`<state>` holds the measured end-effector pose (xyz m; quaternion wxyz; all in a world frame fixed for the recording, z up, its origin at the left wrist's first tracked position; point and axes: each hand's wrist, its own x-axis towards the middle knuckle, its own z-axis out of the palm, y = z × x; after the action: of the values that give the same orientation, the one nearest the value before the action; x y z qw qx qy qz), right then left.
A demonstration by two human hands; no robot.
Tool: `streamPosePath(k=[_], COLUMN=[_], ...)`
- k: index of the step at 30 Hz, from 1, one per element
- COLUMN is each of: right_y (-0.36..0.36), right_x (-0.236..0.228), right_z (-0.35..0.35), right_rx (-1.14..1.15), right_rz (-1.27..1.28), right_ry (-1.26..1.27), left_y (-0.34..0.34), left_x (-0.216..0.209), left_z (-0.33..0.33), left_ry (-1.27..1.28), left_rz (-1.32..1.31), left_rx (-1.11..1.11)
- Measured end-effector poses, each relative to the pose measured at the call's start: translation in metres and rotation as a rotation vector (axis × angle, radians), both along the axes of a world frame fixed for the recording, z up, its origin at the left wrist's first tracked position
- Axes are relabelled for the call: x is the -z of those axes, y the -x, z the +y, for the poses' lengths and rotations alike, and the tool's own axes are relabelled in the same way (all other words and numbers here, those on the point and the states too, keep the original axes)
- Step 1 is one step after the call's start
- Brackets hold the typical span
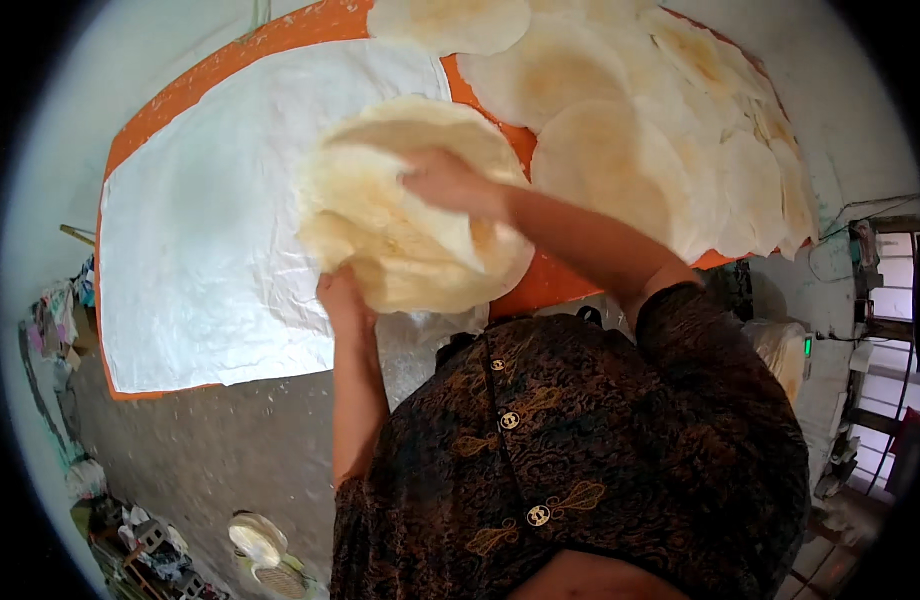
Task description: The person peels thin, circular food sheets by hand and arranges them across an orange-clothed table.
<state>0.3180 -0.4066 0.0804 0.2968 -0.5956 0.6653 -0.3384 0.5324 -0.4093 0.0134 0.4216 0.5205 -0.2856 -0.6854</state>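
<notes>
A large, thin, pale yellow flatbread (pixel 380 240) with browned patches lies partly on a white sheet and partly beyond its right edge. Its surface is wavy and looks folded in places. At its near left edge, my left hand (pixel 346 296) pinches the rim between closed fingers. Reaching across the top, my right hand (pixel 448 182) is over the middle of the flatbread; motion smears its fingers, so I cannot tell whether it grips a fold.
The white sheet (pixel 200 230) covers much of an orange table (pixel 145 125). Many overlapping flat rounds (pixel 620 160) spread over the table's right side. On the grey floor (pixel 230 440) sits a small pale round object (pixel 258 540). Piled clutter lines the left wall.
</notes>
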Motion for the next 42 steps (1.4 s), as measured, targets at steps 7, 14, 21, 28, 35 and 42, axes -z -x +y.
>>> streamPosePath(k=[7, 14, 21, 28, 35, 42], right_y=[0.117, 0.16, 0.144, 0.275, 0.318, 0.2], right_x=[-0.109, -0.218, -0.286, -0.266, -0.027, 0.093], right_z=[-0.052, -0.066, -0.123, -0.103, 0.02, 0.093], right_rx=[0.093, 0.128, -0.086, 0.396, 0.843, 1.157], right_rz=[-0.165, 0.439, 1.546, 1.65, 0.962, 0.416], right_ry=[0.14, 0.515, 0.224, 0.389, -0.008, -0.143], left_y=[-0.083, -0.104, -0.105, -0.101, -0.109, -0.104], left_x=[0.024, 0.042, 0.043, 0.037, 0.048, 0.016], left_z=[-0.015, -0.017, -0.02, -0.016, -0.019, -0.01], left_ry=[-0.081, -0.142, -0.118, -0.096, -0.109, -0.073], left_rz=[-0.125, -0.171, -0.263, -0.307, -0.17, 0.141], left_rx=[-0.119, -0.154, -0.085, -0.12, -0.096, 0.06])
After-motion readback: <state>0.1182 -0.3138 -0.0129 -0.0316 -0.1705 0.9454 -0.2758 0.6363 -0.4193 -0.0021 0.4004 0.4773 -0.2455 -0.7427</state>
